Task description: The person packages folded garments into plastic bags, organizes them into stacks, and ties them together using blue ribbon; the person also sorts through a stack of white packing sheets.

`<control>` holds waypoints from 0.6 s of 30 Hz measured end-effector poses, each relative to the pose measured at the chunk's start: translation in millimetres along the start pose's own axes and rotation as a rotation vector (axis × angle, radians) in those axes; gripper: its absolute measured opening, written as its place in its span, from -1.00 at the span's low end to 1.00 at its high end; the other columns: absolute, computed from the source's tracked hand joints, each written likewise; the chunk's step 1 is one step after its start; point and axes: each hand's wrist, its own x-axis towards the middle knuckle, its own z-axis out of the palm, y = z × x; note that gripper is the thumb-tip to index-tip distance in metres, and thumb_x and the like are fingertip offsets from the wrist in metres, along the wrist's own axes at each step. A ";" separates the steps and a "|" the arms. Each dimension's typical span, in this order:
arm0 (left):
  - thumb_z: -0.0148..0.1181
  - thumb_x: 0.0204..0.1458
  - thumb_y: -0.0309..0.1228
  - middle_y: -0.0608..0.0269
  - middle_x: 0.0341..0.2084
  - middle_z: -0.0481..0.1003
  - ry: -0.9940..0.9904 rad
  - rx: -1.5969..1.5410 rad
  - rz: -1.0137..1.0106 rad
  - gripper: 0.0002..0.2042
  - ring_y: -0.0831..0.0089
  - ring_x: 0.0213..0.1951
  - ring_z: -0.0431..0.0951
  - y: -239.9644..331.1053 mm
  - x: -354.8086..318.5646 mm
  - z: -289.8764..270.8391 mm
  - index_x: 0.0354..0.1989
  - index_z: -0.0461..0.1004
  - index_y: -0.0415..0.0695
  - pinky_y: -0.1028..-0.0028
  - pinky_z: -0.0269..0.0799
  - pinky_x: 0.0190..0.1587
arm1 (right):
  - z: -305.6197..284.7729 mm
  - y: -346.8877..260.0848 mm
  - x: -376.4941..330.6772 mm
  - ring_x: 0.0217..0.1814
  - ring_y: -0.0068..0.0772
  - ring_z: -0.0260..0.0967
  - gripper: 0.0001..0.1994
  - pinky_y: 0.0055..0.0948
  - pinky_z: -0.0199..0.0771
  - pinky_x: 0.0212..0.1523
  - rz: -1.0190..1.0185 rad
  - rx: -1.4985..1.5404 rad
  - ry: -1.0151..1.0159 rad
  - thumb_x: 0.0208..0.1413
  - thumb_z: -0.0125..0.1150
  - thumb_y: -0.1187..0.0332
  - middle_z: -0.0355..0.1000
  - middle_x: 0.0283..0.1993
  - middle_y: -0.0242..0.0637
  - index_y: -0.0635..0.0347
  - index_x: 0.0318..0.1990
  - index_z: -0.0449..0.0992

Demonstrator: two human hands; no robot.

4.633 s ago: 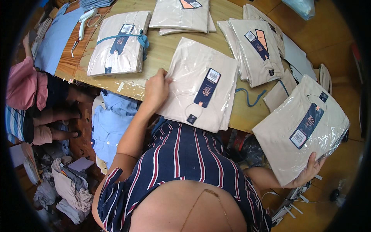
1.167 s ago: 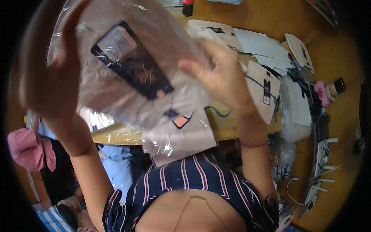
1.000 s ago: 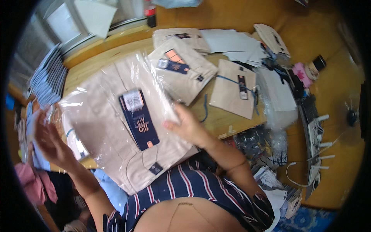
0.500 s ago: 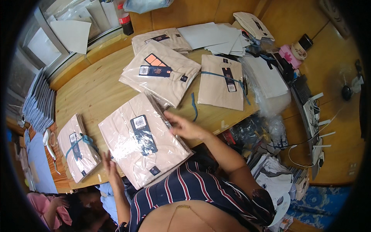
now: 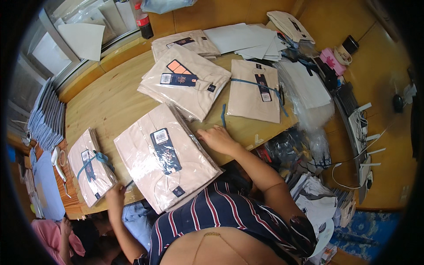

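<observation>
A stack of folded beige shirts in clear plastic bags (image 5: 165, 154), with a dark hang tag on top, lies at the front of the table. My right hand (image 5: 217, 139) rests on the wood just beyond the stack's right side, fingers loosely bent and apart, holding nothing. At the table's front edge, my left hand (image 5: 115, 197) is closed, between the stack and the corner of a bagged shirt bundle (image 5: 92, 165) tied with a blue-green strip. What its fingers pinch, if anything, is hidden. A loose blue-green strip (image 5: 223, 115) lies beyond my right hand.
More bagged shirts (image 5: 185, 81) and another tied bundle (image 5: 255, 90) lie farther back. White sheets (image 5: 247, 39) are at the rear, a cola bottle (image 5: 143, 22) behind. Blue-grey packs (image 5: 46, 117) and a handheld white device (image 5: 57, 163) stand left. Another person's pink sleeve (image 5: 48, 236) shows low left.
My left hand has left the stack's side, moved left toward the tied bundle and closed. My right hand has slid slightly right, off the stack's edge. The shirts stay in place.
</observation>
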 end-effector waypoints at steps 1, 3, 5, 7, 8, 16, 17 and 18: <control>0.03 -0.27 -0.52 0.05 -0.81 0.33 -0.144 -0.035 -0.074 -0.92 0.29 -0.75 0.35 -0.5 -8.1 -25.1 -0.64 0.42 -0.27 0.41 0.20 -0.64 | -3.7 6.2 -5.2 -0.34 -0.19 0.33 -0.86 -0.29 0.23 -0.25 -0.013 -0.022 -0.036 -0.11 -0.08 0.39 0.37 -0.48 -0.16 0.19 -0.52 0.42; 0.02 -0.26 -0.51 0.04 -0.79 0.38 -0.107 -0.055 0.005 -0.89 0.42 -0.74 0.35 -27.4 -24.0 -58.7 -0.63 0.41 -0.32 0.44 0.19 -0.65 | -12.0 15.0 -10.4 -0.38 -0.14 0.35 -0.85 -0.25 0.26 -0.30 -0.057 -0.065 -0.105 -0.08 -0.08 0.37 0.38 -0.50 -0.13 0.18 -0.51 0.43; -0.02 -0.13 -0.46 0.18 -0.69 0.39 -0.098 -0.457 -0.072 -0.86 0.39 -0.58 0.39 -44.1 -25.9 -96.8 -0.64 0.30 -0.26 0.41 0.28 -0.38 | -17.3 19.0 -12.1 -0.40 -0.14 0.34 -0.84 -0.26 0.28 -0.34 -0.043 0.027 -0.072 -0.09 -0.05 0.33 0.38 -0.52 -0.13 0.17 -0.50 0.43; -0.03 -0.08 -0.38 0.17 -0.64 0.36 0.127 -0.901 0.148 -0.84 0.31 -0.51 0.39 -34.5 -31.6 -105.4 -0.56 0.26 -0.22 0.31 0.22 -0.19 | -19.5 17.6 -5.8 -0.42 -0.13 0.33 -0.82 -0.26 0.28 -0.36 -0.019 0.149 -0.045 -0.09 -0.04 0.29 0.37 -0.54 -0.13 0.18 -0.49 0.43; -0.04 -0.05 -0.34 0.17 -0.62 0.35 0.161 -1.094 0.240 -0.82 0.27 -0.48 0.39 -29.5 -28.0 -106.3 -0.51 0.24 -0.20 0.26 0.18 -0.11 | -19.5 16.2 -2.2 -0.42 -0.12 0.33 -0.81 -0.27 0.28 -0.36 0.030 0.211 -0.032 -0.08 -0.05 0.28 0.37 -0.54 -0.12 0.18 -0.48 0.43; 0.18 -0.28 -0.47 0.37 -0.38 0.26 -0.224 -1.632 0.269 -0.48 0.63 -0.36 0.23 87.7 75.2 -40.5 -0.07 0.17 -0.28 0.73 0.13 -0.36 | 65.4 6.3 30.7 -0.37 0.05 0.29 -0.75 -0.19 0.24 -0.35 0.300 0.850 0.145 -0.03 -0.12 0.26 0.33 -0.42 0.05 0.30 -0.38 0.34; 0.18 -0.27 -0.49 0.38 -0.38 0.26 -0.207 -1.667 0.329 -0.50 0.64 -0.36 0.23 104.6 78.0 -41.2 -0.07 0.19 -0.28 0.74 0.13 -0.38 | 55.8 -2.9 27.6 -0.35 0.04 0.29 -0.75 -0.19 0.24 -0.34 0.289 0.742 0.143 -0.02 -0.14 0.26 0.33 -0.41 0.05 0.28 -0.35 0.33; 0.17 -0.26 -0.49 0.39 -0.37 0.26 -0.188 -1.668 0.302 -0.53 0.64 -0.35 0.23 124.2 76.2 -46.2 -0.08 0.22 -0.27 0.74 0.13 -0.37 | 42.9 -14.0 22.7 -0.33 0.03 0.30 -0.74 -0.20 0.25 -0.33 0.291 0.671 0.149 -0.02 -0.16 0.25 0.33 -0.39 0.05 0.27 -0.32 0.33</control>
